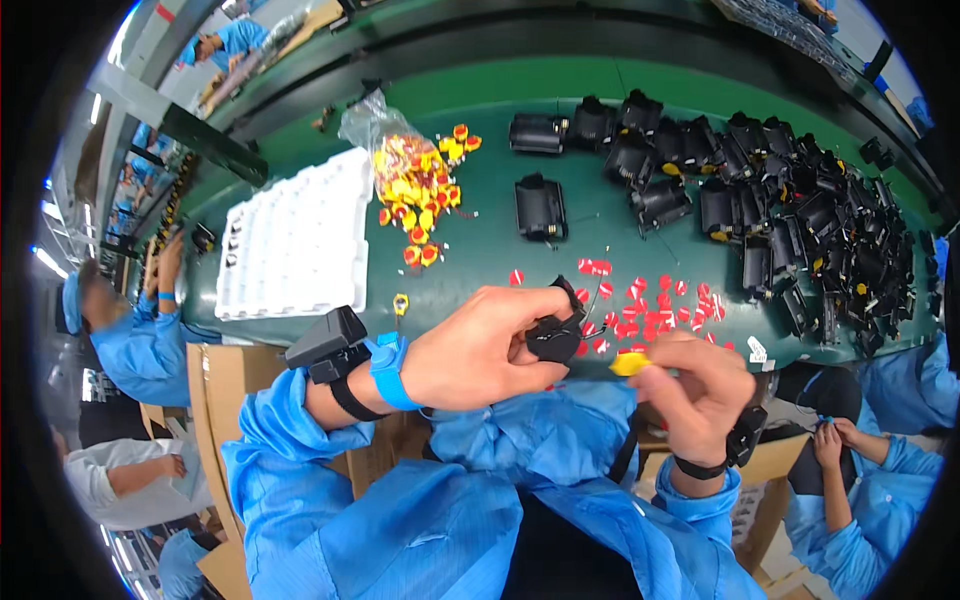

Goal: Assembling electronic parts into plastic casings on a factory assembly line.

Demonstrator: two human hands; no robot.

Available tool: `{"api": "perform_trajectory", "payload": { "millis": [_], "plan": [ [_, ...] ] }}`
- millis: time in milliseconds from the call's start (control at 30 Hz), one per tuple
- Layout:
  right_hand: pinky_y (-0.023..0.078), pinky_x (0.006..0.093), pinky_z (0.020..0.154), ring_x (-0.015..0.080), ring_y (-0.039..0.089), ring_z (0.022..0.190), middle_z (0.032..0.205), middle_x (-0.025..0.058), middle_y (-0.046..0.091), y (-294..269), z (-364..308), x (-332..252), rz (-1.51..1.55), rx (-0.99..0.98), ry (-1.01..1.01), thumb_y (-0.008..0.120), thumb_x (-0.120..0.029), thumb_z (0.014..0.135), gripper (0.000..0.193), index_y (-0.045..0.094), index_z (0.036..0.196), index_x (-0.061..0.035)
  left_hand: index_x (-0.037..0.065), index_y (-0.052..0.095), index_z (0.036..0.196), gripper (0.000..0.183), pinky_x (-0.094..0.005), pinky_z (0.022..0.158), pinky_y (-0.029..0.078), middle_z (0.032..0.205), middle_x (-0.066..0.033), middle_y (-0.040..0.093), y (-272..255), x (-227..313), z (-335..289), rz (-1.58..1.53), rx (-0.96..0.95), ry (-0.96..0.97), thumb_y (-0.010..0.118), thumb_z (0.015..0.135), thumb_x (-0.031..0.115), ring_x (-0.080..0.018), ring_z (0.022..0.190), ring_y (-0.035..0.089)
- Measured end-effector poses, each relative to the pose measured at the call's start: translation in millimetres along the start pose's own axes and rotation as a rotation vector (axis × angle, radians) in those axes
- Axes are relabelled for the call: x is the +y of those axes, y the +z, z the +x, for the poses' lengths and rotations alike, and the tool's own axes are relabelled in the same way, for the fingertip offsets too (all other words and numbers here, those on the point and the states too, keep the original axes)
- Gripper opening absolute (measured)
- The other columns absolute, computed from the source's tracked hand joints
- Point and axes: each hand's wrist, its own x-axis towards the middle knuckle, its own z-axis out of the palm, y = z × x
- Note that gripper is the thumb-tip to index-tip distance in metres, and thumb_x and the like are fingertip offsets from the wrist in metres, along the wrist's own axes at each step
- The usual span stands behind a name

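In the middle, my left hand (475, 350) grips a black plastic housing (556, 340) between thumb and fingers, its rounded end toward the right. A thin wire rises beside it. Close by on the right, my right hand (697, 385) pinches a small flat yellow piece (629, 363) by its edge, a short gap away from the housing. Red oval stickers (655, 315) lie scattered on the green table just beyond both hands. One yellow piece with a wire (401, 303) rests alone past my left wrist. My fingers hide part of the housing.
A white tray (290, 240) lies at the left, beside a plastic bag (400, 160) spilling yellow and red pieces. Many black housings (790, 210) are heaped at the right; a single one (541, 208) lies mid-table. Co-workers in blue sit on both sides. Cardboard boxes (222, 430) stand below the edge.
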Motion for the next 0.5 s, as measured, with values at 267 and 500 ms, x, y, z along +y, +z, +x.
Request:
{"api": "perform_trajectory", "payload": {
  "millis": [267,500],
  "plan": [
    [0.044,0.0255,0.05,0.0129,0.06,0.056,0.07,0.0085,0.066,37.8,4.5,-0.5,-0.114,-0.198,0.081,0.073,0.001,0.082,0.007,0.066,0.083,0.0028,0.002,0.052,0.095,0.022,-0.0407,0.051,0.035,0.062,-0.0135,0.047,-1.0,-7.4,-9.6,0.109,-0.06,0.13,0.067,0.079,0.002,-0.0304,0.053,0.047],
    [0.048,0.0235,0.055,0.0119,0.066,0.063,0.076,0.0082,0.069,38.2,7.7,4.5,-0.074,-0.267,0.184,0.075,-0.002,0.081,0.013,0.066,0.089,0.002,0.002,0.049,0.104,0.023,-0.0378,0.046,0.036,0.057,-0.0121,0.048,-5.2,-19.8,-13.5,0.145,-0.069,0.331,0.065,0.09,0.009,-0.0296,0.048,0.053]
  ]
}}
